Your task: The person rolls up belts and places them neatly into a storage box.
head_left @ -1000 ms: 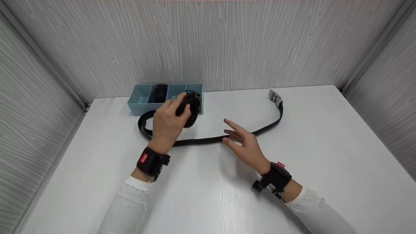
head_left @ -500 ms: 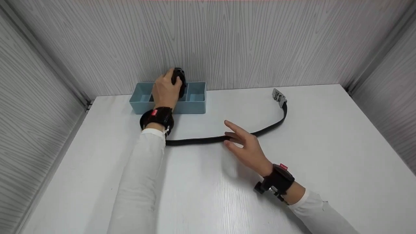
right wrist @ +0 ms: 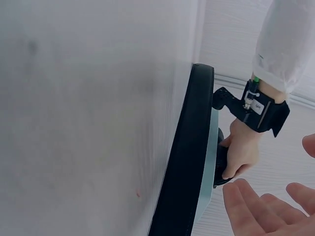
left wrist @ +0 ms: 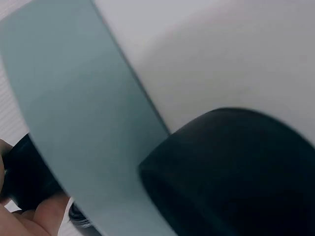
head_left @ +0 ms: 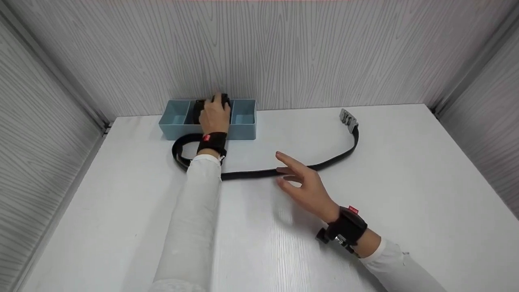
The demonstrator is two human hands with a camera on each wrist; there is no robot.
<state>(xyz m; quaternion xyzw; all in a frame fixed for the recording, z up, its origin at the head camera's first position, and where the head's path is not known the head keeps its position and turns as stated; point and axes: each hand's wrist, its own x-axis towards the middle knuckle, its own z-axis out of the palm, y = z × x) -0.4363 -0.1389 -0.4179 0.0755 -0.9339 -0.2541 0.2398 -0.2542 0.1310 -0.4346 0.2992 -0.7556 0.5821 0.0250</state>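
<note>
Hand (L) (head_left: 215, 117) round blk belt roll (right wrist: 221, 161)

The tray (head_left: 240, 133) looks smooth plastic, the belt (head_left: 251, 174) leathery, its buckle (head_left: 348, 119) metallic.

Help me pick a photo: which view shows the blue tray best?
The head view: the blue tray appears end to end, partly behind the left hand. The left wrist view shows one wall section; the right wrist view, a sliver beyond the black belt.
</note>
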